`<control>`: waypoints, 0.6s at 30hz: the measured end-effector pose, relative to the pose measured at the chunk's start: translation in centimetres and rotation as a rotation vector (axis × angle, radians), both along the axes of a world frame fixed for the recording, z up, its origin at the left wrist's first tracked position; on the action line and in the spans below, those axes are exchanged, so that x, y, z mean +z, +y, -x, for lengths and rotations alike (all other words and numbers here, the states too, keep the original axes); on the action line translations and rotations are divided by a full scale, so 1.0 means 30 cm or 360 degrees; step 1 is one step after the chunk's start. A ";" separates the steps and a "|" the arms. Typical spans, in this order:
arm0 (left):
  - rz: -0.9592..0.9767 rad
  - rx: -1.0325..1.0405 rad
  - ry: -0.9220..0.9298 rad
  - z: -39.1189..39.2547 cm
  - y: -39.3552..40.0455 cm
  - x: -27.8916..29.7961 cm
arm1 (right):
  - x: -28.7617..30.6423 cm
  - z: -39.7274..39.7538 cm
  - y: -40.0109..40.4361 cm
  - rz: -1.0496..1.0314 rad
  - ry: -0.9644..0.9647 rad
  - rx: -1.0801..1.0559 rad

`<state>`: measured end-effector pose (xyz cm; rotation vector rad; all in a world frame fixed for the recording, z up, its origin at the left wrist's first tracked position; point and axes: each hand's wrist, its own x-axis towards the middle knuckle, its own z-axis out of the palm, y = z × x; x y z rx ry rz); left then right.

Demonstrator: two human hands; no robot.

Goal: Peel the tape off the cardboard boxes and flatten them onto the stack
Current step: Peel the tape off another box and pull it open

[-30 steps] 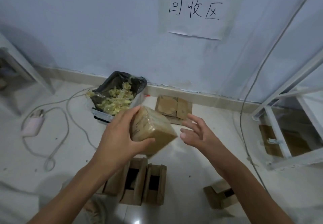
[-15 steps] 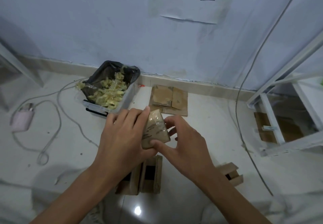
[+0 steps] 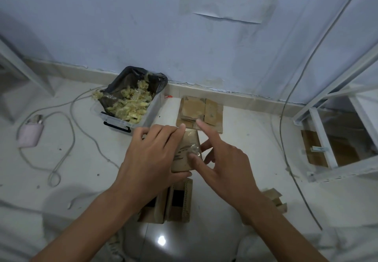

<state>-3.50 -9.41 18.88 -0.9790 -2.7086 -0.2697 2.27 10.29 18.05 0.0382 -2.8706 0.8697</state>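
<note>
The left hand (image 3: 152, 155) is gripping a small taped cardboard box (image 3: 187, 151) in the air above the floor, just in front of the flattened stack (image 3: 201, 111) by the wall. The right hand (image 3: 222, 163) is pressing its thumb onto the shiny tape, index finger lifted, seemingly picking at an edge, though glare is hiding it. Judging from this, the tape could be tearing into slivers, or the box slipping, if the nail misses the edge.
</note>
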 end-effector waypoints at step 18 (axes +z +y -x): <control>0.0145 -0.0271 -0.0011 0.015 -0.011 0.004 | -0.025 0.017 0.054 -0.0166 0.0311 0.0132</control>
